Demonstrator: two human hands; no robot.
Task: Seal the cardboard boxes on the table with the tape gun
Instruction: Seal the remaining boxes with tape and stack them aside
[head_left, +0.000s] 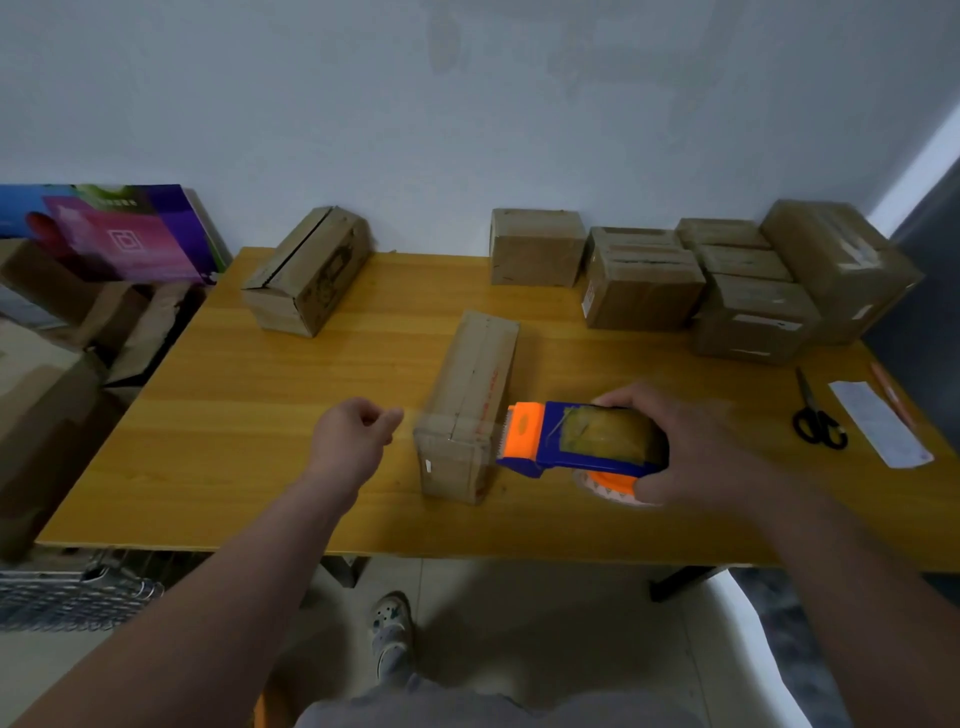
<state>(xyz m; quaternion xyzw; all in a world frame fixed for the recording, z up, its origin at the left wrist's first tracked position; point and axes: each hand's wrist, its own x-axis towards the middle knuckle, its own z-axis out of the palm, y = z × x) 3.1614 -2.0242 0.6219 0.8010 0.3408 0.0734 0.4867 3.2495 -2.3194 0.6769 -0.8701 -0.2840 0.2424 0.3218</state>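
Your right hand (691, 452) grips the tape gun (582, 447) just right of the long box (467, 405) on the bench (260, 415). Your left hand (353, 436) pinches what looks like the tape end (411, 420), stretched over the box's near end. Next, probably press it down and cut.

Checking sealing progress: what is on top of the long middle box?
Clear tape crosses the long box's near end, stretched from the left hand to the tape gun in the right hand. Whether it touches the flaps is unclear.
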